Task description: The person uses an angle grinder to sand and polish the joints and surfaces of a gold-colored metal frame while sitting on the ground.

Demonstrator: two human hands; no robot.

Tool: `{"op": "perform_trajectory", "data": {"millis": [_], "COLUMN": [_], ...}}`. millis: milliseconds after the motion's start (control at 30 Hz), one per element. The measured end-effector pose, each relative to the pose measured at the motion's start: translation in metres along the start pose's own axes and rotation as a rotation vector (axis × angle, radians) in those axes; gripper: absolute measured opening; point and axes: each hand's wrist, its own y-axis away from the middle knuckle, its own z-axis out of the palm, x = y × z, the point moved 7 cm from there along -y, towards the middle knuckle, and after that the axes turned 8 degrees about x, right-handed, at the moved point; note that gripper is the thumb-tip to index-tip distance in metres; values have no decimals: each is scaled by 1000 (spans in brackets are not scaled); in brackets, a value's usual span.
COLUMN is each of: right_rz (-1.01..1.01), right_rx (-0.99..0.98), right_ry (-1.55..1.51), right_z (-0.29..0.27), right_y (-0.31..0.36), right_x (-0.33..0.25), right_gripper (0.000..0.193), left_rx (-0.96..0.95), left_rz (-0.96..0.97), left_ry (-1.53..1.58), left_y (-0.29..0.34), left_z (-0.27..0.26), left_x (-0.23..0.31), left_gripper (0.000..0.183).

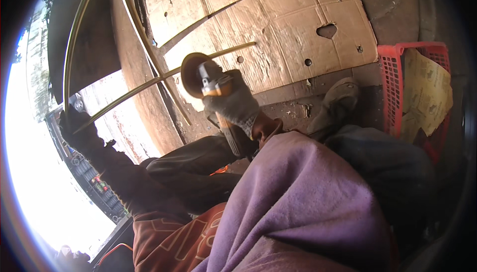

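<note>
My right hand (236,104), in a grey work glove, is wrapped round an angle grinder (218,87). Its round brown disc (191,73) overlaps a thin brass-coloured metal bar (218,54); whether they touch I cannot tell. At the left, my left hand (77,124) is dark in shadow, closed at the lower ends of the crossing bar and of a curved rod (75,33). A second rod (136,23) crosses the bar left of the disc. Together the rods look like a bent metal frame. The left fingers are partly lost in the dark.
A flattened cardboard sheet (283,48) with holes lies on the ground ahead. On the right stands a red plastic crate (392,88) with a yellowish paper piece (430,90) in it. My shoe (340,98) rests between cardboard and crate. Strong glare fills the left side.
</note>
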Motion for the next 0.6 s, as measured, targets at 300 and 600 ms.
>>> {"op": "perform_trajectory", "data": {"millis": [300, 600], "right_rz": [13, 61], "right_rx": [236, 121], "right_ry": [-58, 1], "right_z": [-51, -56], "right_y": [-34, -38], "right_x": [22, 20], "right_gripper": [58, 31], "left_rx": [-172, -2], "left_rz": [68, -420], "left_ry": [-154, 665], "left_y": [-7, 7], "left_z": [-7, 5], "left_x": [24, -10], "left_gripper": [26, 25]}}
